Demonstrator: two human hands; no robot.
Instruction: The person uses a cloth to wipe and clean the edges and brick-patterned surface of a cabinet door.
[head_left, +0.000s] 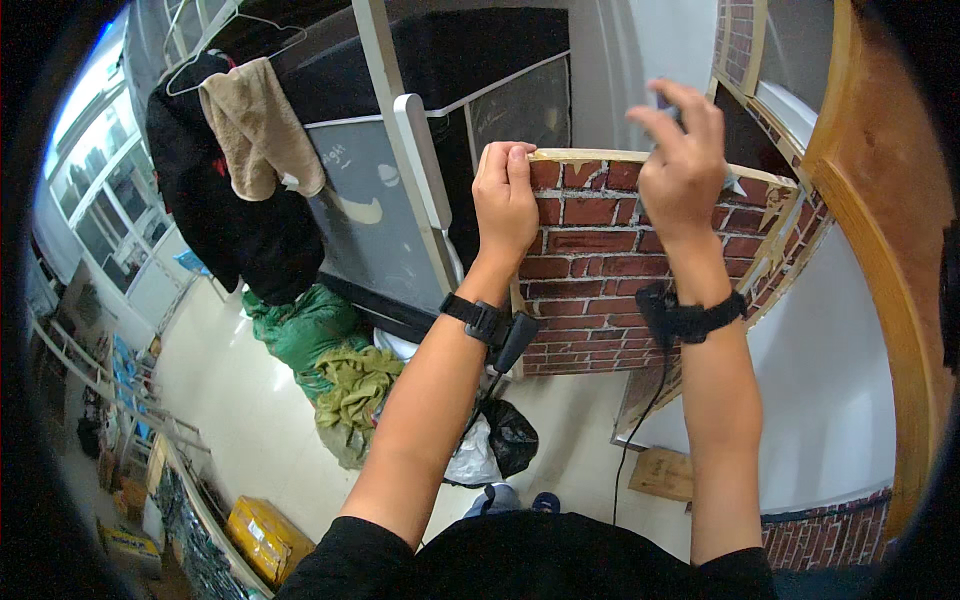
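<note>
A panel covered in red brick-pattern sheet (600, 240) stands before me, with pale torn patches along its top and right edges. Around its top left corner my left hand (507, 184) is closed, thumb on the near side. My right hand (681, 161) is raised in front of the panel's upper right part, fingers curled about a small grey-blue object (665, 107) that they mostly hide. A light pointed scrap (733, 184) shows beside that hand, at the panel's top edge; what it belongs to is unclear. Both wrists wear black straps with cables.
Behind the panel is a metal-framed rack (390, 112). A beige towel (259, 127) and a dark garment (225, 187) hang at left. On the floor lie green bags (315, 337), a black plastic bag (510, 435) and a yellow box (268, 536). A curved wooden edge (885, 300) runs down the right.
</note>
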